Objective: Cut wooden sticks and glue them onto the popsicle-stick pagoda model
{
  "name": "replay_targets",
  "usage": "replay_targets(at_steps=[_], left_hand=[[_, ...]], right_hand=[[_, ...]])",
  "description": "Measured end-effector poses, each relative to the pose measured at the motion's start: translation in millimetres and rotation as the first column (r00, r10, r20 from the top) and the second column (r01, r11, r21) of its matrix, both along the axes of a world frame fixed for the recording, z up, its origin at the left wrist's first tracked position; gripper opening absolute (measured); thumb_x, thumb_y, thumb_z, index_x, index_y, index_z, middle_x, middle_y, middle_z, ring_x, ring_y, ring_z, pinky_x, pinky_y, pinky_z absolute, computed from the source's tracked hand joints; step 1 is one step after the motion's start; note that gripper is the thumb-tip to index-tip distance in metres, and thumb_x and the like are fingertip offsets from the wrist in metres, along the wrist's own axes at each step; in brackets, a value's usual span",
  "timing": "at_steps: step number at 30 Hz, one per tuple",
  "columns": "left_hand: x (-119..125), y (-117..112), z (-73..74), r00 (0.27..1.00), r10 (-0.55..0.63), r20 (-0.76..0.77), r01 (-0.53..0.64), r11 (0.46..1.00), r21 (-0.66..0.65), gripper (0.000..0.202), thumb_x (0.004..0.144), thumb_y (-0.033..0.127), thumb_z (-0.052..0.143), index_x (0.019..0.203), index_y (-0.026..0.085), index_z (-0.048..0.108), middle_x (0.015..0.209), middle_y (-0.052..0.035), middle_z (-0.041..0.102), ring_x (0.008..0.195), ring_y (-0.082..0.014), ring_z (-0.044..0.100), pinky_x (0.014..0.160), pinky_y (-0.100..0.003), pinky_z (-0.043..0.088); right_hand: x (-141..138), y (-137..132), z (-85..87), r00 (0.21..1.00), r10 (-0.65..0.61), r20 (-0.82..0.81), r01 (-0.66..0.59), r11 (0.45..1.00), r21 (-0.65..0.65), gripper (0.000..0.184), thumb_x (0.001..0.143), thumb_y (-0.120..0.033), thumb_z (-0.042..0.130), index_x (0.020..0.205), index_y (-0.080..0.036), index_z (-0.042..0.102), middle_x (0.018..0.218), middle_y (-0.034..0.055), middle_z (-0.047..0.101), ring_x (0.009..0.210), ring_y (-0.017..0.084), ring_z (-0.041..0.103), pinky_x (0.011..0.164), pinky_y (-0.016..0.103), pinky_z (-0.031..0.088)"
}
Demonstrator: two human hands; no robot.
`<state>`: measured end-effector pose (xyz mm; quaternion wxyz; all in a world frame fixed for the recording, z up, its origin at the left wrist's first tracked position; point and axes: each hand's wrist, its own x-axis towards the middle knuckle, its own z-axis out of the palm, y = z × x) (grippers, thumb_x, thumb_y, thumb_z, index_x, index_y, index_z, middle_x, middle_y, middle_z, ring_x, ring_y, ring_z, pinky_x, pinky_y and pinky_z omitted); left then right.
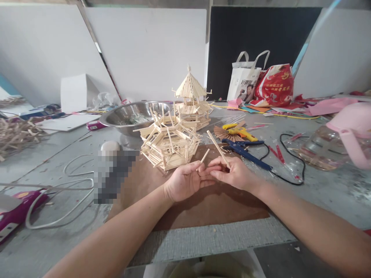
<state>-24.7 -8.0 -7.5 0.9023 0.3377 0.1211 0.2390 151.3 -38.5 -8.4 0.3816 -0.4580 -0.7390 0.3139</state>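
Observation:
Above the brown sheet [223, 208], my left hand [184, 182] is palm up and pinches a short wooden stick [205, 155] between thumb and finger. My right hand [236, 173] grips a longer wooden stick [217, 147] that slants up and to the left. The fingers of both hands meet in the middle. Just beyond my left hand stands an open, many-sided lattice of wooden sticks [171, 144]. Behind it rises a wooden-stick pavilion with a pointed roof [190, 87].
A blue glue gun [251, 156] and a yellow-handled tool [240, 132] lie to the right. A steel bowl [116, 117] stands behind on the left. White cable [91, 189] and a purple power strip [21, 210] lie left; a pink-lidded jug [321, 148] stands right.

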Motion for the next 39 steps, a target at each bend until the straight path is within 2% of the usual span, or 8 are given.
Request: replay_targets(at_steps=[4, 9, 18, 25, 30, 39], left_hand=[[1.1, -0.1, -1.9, 1.0, 0.014, -0.019, -0.014, 1.0, 0.013, 0.024, 0.08, 0.022, 0.036, 0.063, 0.015, 0.051, 0.076, -0.0044, 0.06, 0.085, -0.0163, 0.053, 0.086, -0.034, 0.033], [1.5, 0.3, -4.2, 0.997, 0.04, -0.062, -0.038, 0.999, 0.034, 0.024, 0.08, 0.023, 0.037, 0.063, 0.015, 0.052, 0.073, -0.0035, 0.057, 0.081, -0.0156, 0.052, 0.084, -0.033, 0.034], [2.6, 0.1, -5.6, 0.997, 0.049, -0.057, -0.047, 0.998, 0.036, 0.024, 0.08, 0.023, 0.037, 0.063, 0.015, 0.052, 0.074, -0.0039, 0.058, 0.083, -0.0168, 0.052, 0.086, -0.036, 0.032], [2.4, 0.3, -5.1, 0.999, 0.023, -0.04, -0.021, 0.999, 0.046, 0.025, 0.081, 0.024, 0.035, 0.064, 0.015, 0.051, 0.088, -0.0062, 0.059, 0.095, -0.0204, 0.05, 0.088, -0.038, 0.03], [2.3, 0.5, -6.4, 0.996, 0.051, -0.067, -0.049, 0.998, 0.039, 0.023, 0.08, 0.023, 0.037, 0.063, 0.015, 0.052, 0.077, -0.0046, 0.058, 0.086, -0.0173, 0.052, 0.086, -0.036, 0.033], [2.9, -0.6, -5.5, 0.996, 0.052, -0.068, -0.054, 0.998, -0.022, 0.024, 0.08, 0.023, 0.037, 0.062, 0.015, 0.051, 0.067, -0.0019, 0.055, 0.075, -0.0131, 0.053, 0.083, -0.032, 0.034]], right_hand=[[-1.9, -0.2, -1.3, 0.999, -0.048, -0.006, 0.048, 0.999, -0.005, 0.016, 0.069, -0.027, 0.054, 0.08, -0.016, 0.059, 0.066, 0.0003, 0.059, 0.057, 0.009, 0.05, 0.052, 0.02, 0.039], [-4.5, -0.9, 0.2, 0.997, -0.073, -0.025, 0.073, 0.997, -0.021, 0.01, 0.069, -0.024, 0.053, 0.073, -0.016, 0.057, 0.059, -0.002, 0.055, 0.052, 0.008, 0.046, 0.049, 0.02, 0.036], [-5.1, 0.3, 0.7, 0.996, -0.08, -0.024, 0.08, 0.997, -0.017, 0.01, 0.07, -0.024, 0.049, 0.07, -0.017, 0.057, 0.06, -0.0014, 0.055, 0.053, 0.009, 0.046, 0.05, 0.021, 0.037], [-3.3, 1.4, -2.6, 0.996, -0.034, -0.079, 0.028, 0.996, -0.08, 0.013, 0.072, -0.023, 0.045, 0.075, -0.018, 0.056, 0.068, 0.0007, 0.058, 0.058, 0.01, 0.051, 0.052, 0.022, 0.039], [-4.6, 0.2, -0.2, 0.996, -0.091, -0.011, 0.091, 0.995, -0.028, 0.01, 0.07, -0.025, 0.051, 0.072, -0.017, 0.056, 0.057, -0.0024, 0.052, 0.051, 0.008, 0.044, 0.048, 0.02, 0.035], [-4.9, -0.3, -0.8, 0.995, -0.081, -0.056, 0.076, 0.993, -0.092, 0.012, 0.067, -0.026, 0.053, 0.073, -0.016, 0.054, 0.059, -0.0017, 0.055, 0.05, 0.007, 0.047, 0.048, 0.019, 0.037]])
